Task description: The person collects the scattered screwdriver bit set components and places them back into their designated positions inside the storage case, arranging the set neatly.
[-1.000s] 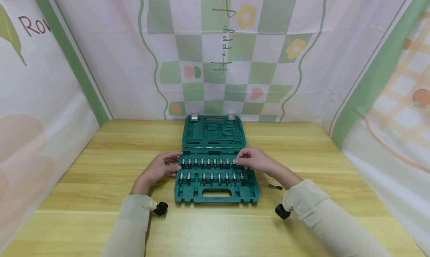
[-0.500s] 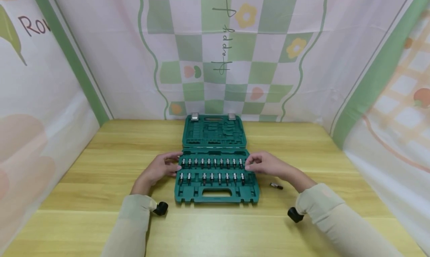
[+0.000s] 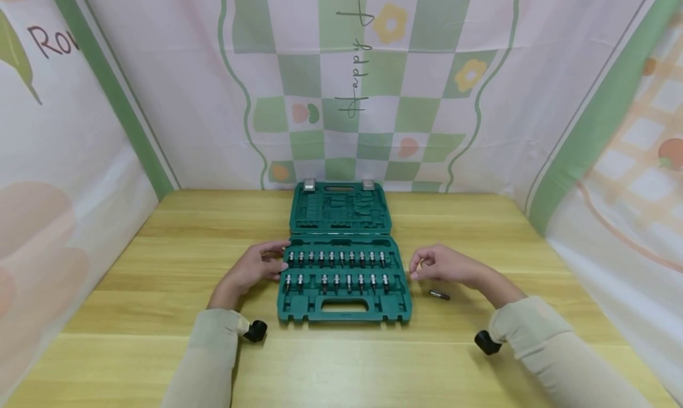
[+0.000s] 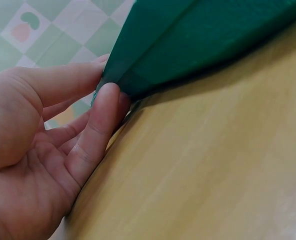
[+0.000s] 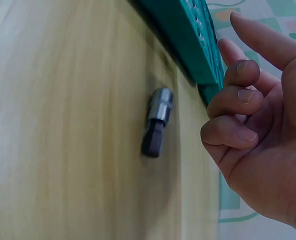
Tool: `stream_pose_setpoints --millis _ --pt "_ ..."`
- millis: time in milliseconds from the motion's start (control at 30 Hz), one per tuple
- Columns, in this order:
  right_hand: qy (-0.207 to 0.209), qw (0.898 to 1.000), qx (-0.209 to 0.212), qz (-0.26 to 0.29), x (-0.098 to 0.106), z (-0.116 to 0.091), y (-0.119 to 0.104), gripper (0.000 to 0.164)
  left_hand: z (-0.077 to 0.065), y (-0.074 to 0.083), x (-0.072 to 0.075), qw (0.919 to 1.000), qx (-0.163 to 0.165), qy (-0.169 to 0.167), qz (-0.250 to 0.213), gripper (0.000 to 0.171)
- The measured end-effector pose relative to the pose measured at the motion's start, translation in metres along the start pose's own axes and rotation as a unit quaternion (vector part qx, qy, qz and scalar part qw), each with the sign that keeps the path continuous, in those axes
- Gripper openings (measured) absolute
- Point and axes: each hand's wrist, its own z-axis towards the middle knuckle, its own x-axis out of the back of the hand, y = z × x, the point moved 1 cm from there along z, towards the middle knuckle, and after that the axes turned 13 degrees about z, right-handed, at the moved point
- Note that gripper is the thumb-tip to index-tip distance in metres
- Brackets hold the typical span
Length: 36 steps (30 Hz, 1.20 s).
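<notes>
A green socket case [image 3: 341,306] lies open on the table, two rows of silver-and-dark bit sockets [image 3: 336,258] standing in its near half. The front row shows a gap toward its left. My left hand [image 3: 257,264] holds the case's left edge; in the left wrist view, its thumb and fingers [image 4: 100,112] touch the green side. Off the case's right side, my right hand [image 3: 445,265] hovers with loosely curled fingers, holding nothing. Just below it, a loose bit socket [image 3: 439,294] lies on the wood; the right wrist view shows its silver collar and dark tip.
The case's lid [image 3: 340,209] leans back near the curtain, with two metal latches [image 3: 309,185] on its top edge. Patterned cloth [image 3: 368,88] surrounds the wooden table [image 3: 341,366] at the back and sides. Black wrist cameras [image 3: 256,331] sit by both cuffs.
My right hand has moved away from the right end of the back row, to the right and slightly toward me. My left hand and the case have stayed put.
</notes>
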Motion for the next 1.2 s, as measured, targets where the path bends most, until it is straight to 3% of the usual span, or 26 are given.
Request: stream_pose_setpoints --millis 600,1200 --pt "0.010 0.999 -0.037 0.005 0.007 -0.018 0.016 0.019 -0.002 0.001 0.000 1.0000 0.001 -0.001 0.000 0.053" --pt "-0.021 0.998 -0.008 -0.059 0.011 -0.024 0.024 0.021 -0.001 0.002 0.000 1.0000 0.005 0.001 -0.001 0.054"
